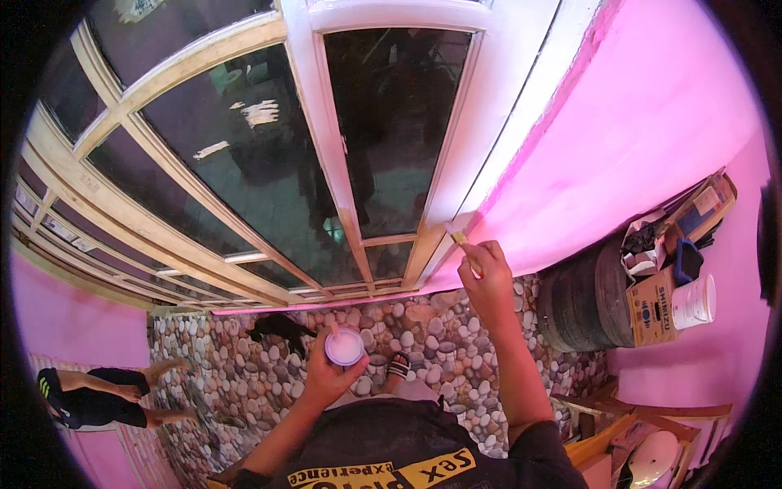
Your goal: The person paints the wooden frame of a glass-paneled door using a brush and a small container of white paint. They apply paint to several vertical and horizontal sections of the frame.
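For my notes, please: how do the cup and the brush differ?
The cup is round, holding whitish liquid; the brush is slim and partly yellowish. The left hand holds the cup lower in view; the right hand holds the brush higher, at the woodwork. Both are gripped.

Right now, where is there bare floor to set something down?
The pebble-patterned floor looks bare between the sandaled foot and the right forearm, and between the black animal and the other person's feet. Crowded on the right: stacked tires, a cardboard box, a white bucket. The left hand holds a cup, the right hand a brush.
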Tool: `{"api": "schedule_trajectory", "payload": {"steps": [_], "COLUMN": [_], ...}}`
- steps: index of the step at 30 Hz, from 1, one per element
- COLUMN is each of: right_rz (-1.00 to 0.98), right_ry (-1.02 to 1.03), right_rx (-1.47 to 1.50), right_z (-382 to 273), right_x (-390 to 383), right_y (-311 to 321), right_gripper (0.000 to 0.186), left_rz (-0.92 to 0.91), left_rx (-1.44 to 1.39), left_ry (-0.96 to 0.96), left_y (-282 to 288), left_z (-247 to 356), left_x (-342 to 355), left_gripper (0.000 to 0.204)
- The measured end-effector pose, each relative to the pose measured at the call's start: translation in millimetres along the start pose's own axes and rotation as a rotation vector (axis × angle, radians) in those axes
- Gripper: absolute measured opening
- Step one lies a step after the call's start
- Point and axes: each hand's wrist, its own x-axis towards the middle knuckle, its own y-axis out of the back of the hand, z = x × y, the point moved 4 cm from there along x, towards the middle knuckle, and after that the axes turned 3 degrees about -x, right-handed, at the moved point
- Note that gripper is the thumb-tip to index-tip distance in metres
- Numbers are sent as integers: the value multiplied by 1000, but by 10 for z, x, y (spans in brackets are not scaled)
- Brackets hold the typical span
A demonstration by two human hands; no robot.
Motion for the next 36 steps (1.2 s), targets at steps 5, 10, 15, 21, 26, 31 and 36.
{"api": "schedule_trajectory", "payload": {"steps": [5, 10, 15, 21, 26, 31, 36], "right_rz": [120, 165, 125, 60, 49, 18, 0], "right_ry": [80, 79, -31, -412, -516, -568, -547], "right_rx": [3, 16, 101, 375, 473, 521, 623], "right_z": [-108, -254, -12, 138, 86, 265, 651], "right_x": [202, -40, -456, -868, -958, -1080, -1150], "right_y": [121, 236, 129, -93, -225, -457, -799], "right_gripper": [24, 25, 18, 18, 20, 22, 23], "left_rz": [33, -2, -52, -23, 1, 29, 95], "left_rx": [-54, -140, -81, -56, -88, -64, -29], "left_ry": [54, 123, 26, -116, -50, -12, -5], "left_y": [-77, -68, 7, 177, 331, 393, 275], "left_z": [42, -190, -140, -214, -389, -728, -1084], "left_x": [-50, -105, 6, 92, 55, 26, 26], "left_gripper": [67, 64, 66, 66, 65, 64, 64]}}
